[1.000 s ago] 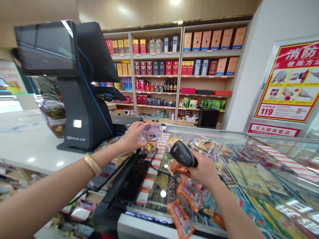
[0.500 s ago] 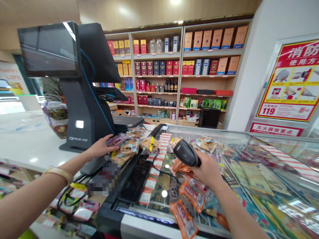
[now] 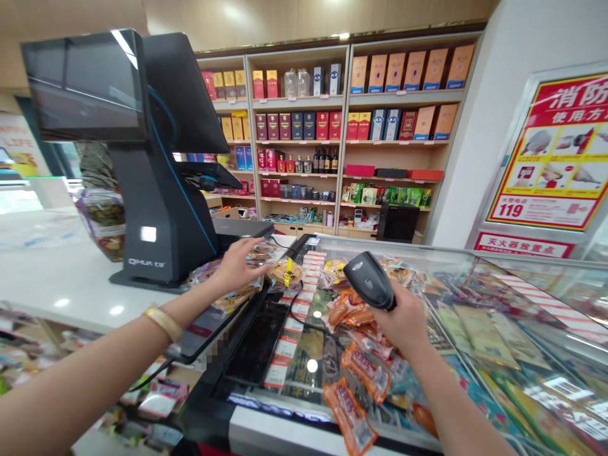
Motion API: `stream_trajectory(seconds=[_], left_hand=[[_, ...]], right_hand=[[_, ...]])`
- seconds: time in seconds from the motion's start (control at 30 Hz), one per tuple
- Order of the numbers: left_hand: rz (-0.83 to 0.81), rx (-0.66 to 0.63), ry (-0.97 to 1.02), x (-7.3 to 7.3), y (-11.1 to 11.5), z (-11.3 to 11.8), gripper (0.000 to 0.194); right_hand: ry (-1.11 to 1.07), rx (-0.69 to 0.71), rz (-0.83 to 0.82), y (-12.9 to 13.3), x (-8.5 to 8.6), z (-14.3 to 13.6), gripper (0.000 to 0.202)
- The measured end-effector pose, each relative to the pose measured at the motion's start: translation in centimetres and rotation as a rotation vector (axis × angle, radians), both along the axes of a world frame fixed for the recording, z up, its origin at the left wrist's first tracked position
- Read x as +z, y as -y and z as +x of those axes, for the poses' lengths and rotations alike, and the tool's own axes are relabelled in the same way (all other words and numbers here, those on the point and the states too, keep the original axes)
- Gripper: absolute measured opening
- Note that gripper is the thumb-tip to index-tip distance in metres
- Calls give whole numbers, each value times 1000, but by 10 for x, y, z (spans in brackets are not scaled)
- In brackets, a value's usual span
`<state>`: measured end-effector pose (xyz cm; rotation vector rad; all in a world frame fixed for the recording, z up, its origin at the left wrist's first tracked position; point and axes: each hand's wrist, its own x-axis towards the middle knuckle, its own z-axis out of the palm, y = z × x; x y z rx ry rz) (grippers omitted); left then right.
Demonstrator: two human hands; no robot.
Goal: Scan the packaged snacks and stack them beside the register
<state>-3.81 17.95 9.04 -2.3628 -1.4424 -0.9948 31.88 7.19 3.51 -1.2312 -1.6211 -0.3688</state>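
Clear packets (image 3: pixel 295 276) hold round biscuits (image 3: pixel 279 272) beside the spread left hand (image 3: pixel 239 266); the right hand (image 3: pixel 405 318) grips a black scanner (image 3: pixel 368 278).

White "QIHUA" marks the black plastic monitor stand (image 3: pixel 164 202). The red-and-yellow rectangular poster (image 3: pixel 551 155), cut off at right, reads "消防", "使用方" and "119"; the red strip sign (image 3: pixel 522 246) below says "灭火器放置点". "LIFE" shows on a pale panel (image 3: pixel 21 145). Lettering on the black plastic handheld scanner (image 3: pixel 369 280) is illegible.
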Motion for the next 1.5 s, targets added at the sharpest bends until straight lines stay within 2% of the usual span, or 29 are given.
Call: stream_trajectory(seconds=[0.1,0.23,0.33,0.43,0.53,0.67,0.8,0.9,1.0,1.13,1.3,1.5], left_hand=[[-60,-186,-52,-8,-3,66,69],[-225,-245,-150,-20,-14,138,81],[-357,-153,-206,-26,-27,170,92],[-466,-80,-225,-30,-38,183,96],[-466,-87,-207,-33,-39,184,86],[-292,-81,-173,-30,-30,168,88],[-66,-167,-205,-15,-17,134,86],[23,-235,-317,1,-5,104,88],[46,-247,-415,14,8,81,88],[45,-251,-473,22,21,65,85],[14,-232,-476,25,27,60,84],[-18,-233,-454,26,29,61,84]], right_hand=[[-13,-22,25,0,0,1,20],[-6,8,17,1,2,0,19],[3,21,19,1,2,-1,21],[-2,18,29,1,3,-2,22],[5,23,35,0,3,-2,21],[10,25,11,0,2,-2,20],[23,12,-51,1,3,-4,18],[75,14,-159,2,5,-5,21],[149,35,-298,4,6,-7,26],[254,107,-383,6,6,-11,33],[294,140,-396,8,6,-13,37],[312,160,-392,8,7,-14,32]])
